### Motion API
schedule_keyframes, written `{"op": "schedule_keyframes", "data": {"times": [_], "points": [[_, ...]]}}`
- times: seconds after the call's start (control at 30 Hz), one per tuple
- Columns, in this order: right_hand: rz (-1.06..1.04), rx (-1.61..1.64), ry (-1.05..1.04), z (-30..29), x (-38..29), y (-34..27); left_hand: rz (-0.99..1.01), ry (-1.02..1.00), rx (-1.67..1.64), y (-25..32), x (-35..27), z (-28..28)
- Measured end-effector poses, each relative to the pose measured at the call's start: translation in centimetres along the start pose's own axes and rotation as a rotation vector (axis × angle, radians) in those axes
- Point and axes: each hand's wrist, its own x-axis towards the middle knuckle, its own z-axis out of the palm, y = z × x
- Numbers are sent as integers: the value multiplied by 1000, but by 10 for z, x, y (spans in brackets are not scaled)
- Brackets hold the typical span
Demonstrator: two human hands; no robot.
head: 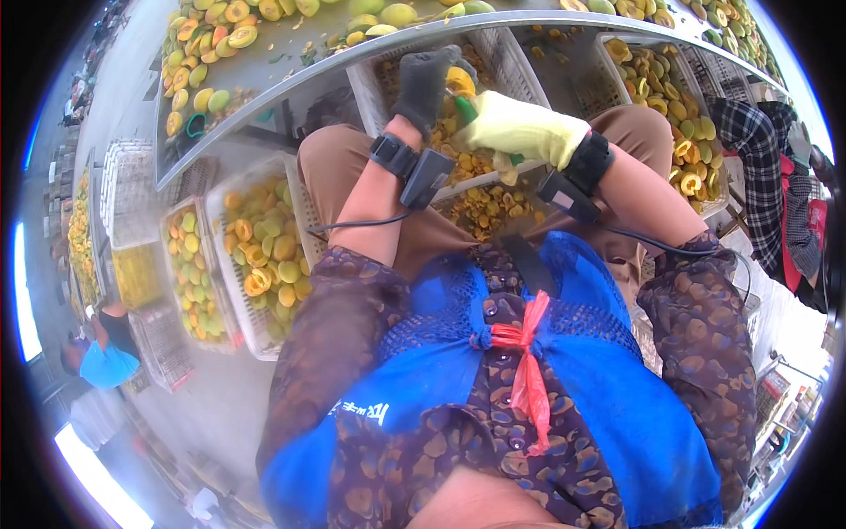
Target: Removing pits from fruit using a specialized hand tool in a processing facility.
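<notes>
My left hand (426,82), in a dark grey glove, holds a piece of orange-yellow stone fruit (461,81). Close beside it, my right hand (529,129) wears a pale yellow glove and grips a tool with a green handle (465,109). The tool's working end meets the fruit, but its exact shape is too small to tell. Both hands are above a white plastic crate (512,63) between my knees, with orange fruit pieces (456,149) inside, partly hidden by my hands. More fruit scraps (492,211) lie below the crate's near edge.
A metal-rimmed table (277,63) carrying whole and halved fruit runs across the far side. Crates of fruit stand at my left (221,264) and right (605,69). Stacked white crates (132,192) are farther left. A person in checked clothing (753,145) sits at the right.
</notes>
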Motion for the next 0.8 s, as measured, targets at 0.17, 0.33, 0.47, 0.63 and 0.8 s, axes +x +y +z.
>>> {"op": "schedule_keyframes", "data": {"times": [0.17, 0.33, 0.47, 0.63, 0.8], "points": [[-276, 241, -20, 1, 2, 9, -168, -61, -317, 20, 11, 4], [-489, -85, 299, 19, 7, 15, -431, 221, -567, -10, 6, 0], [-408, -382, 477, 29, 25, 104, -685, 326, -1009, -20, 13, -6], [-59, -157, 484, 20, 20, 121, -714, 308, -1206, -3, 15, -11], [-231, -482, 570, -1, 11, 119, -128, -50, 107, -3, 11, -11]]}}
